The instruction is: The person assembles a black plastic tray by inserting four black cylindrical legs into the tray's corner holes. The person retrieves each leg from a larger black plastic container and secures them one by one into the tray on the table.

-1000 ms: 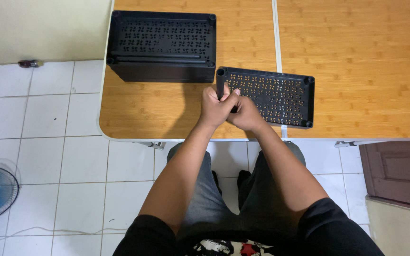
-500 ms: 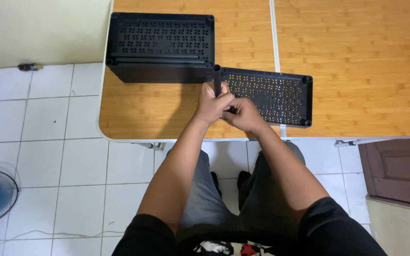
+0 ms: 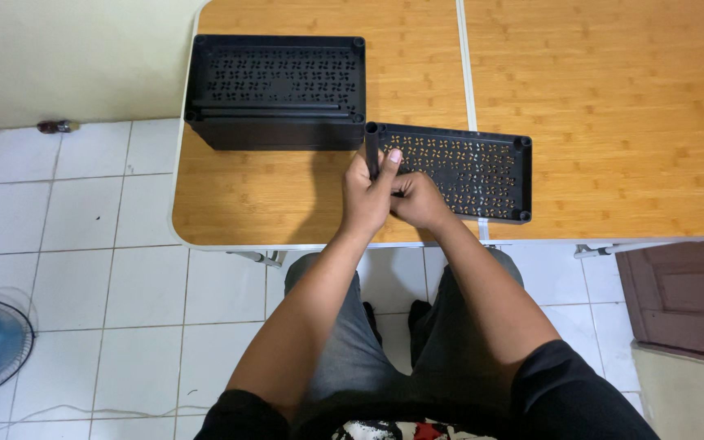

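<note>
Seated person, knees under the wooden table (image 3: 613,114). Left hand (image 3: 367,195) is wrapped around an upright black tube (image 3: 371,151), thumb up along it. Right hand (image 3: 419,201) is curled at the tube's base; exact hold can't be told. Tube stands at the near-left corner of a flat perforated black panel (image 3: 466,167). Risk: tube tilts and misses the corner socket, or the panel slides. Beyond, a black stack of panels (image 3: 277,90).
</note>
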